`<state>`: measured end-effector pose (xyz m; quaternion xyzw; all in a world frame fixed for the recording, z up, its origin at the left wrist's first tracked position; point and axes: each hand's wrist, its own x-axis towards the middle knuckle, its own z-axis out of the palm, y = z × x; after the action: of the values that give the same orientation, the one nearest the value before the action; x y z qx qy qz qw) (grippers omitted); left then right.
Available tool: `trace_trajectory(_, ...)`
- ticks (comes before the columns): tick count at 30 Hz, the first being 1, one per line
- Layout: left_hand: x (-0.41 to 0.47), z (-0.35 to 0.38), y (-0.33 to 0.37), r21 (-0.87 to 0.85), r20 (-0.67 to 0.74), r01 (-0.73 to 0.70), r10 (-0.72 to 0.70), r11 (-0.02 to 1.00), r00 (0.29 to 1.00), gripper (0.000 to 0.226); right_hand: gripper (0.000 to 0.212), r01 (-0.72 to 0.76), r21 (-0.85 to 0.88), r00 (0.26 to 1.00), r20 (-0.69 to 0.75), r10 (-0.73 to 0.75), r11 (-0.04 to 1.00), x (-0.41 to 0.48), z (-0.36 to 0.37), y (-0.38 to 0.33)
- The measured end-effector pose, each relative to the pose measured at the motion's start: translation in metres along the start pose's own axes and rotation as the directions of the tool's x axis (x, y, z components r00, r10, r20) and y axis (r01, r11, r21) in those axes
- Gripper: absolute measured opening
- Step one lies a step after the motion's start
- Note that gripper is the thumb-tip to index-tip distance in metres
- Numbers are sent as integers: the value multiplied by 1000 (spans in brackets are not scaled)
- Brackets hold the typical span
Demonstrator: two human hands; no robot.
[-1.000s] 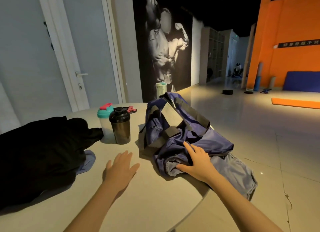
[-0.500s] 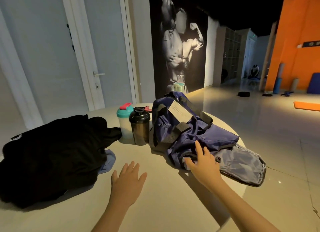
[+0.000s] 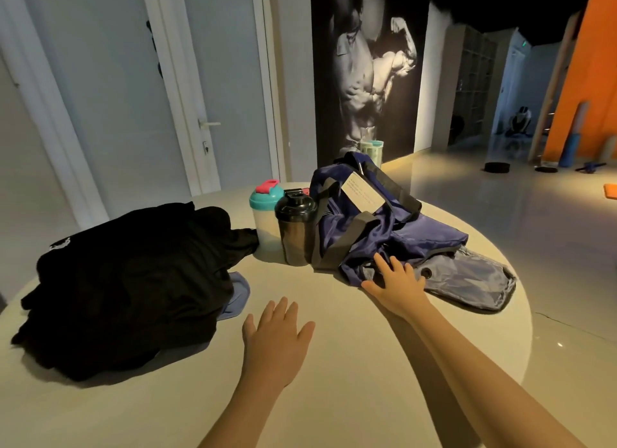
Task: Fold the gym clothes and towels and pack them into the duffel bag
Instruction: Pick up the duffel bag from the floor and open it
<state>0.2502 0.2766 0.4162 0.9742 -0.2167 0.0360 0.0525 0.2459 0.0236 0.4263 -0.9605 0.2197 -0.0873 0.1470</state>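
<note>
Round pale table (image 3: 334,397), black shaker (image 3: 296,230) just beside teal-lidded shaker (image 3: 263,220), pale green bottle (image 3: 372,150) farther back, white door (image 3: 217,80) with lever handle, bodybuilder mural (image 3: 370,70), orange wall (image 3: 597,63) far right, blue roller (image 3: 567,150) upright against it, dark plate (image 3: 496,167) on floor.

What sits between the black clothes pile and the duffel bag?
Head view: between the black clothes and duffel bag stand a teal-lidded shaker and a black shaker.

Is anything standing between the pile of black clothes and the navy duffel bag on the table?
Yes, partly: a teal-lidded shaker bottle and a black shaker bottle stand between the black clothes pile and the navy duffel bag, on the far side. Nearer the person, only the left hand is over that stretch.
</note>
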Motion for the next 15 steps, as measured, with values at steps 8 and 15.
trace_trajectory(8, -9, -6, -6, -92, -33, -52, 49, 994, 998, 51, 63, 4, -103, 999, -42, -8, 995, -29, 1, -11)
trace_trajectory(15, -49, -26, -60, 219, -382, -139, 217, 966, 898, 30, 39, 242, 1, 964, -112, -241, 970, -103, 7, -76)
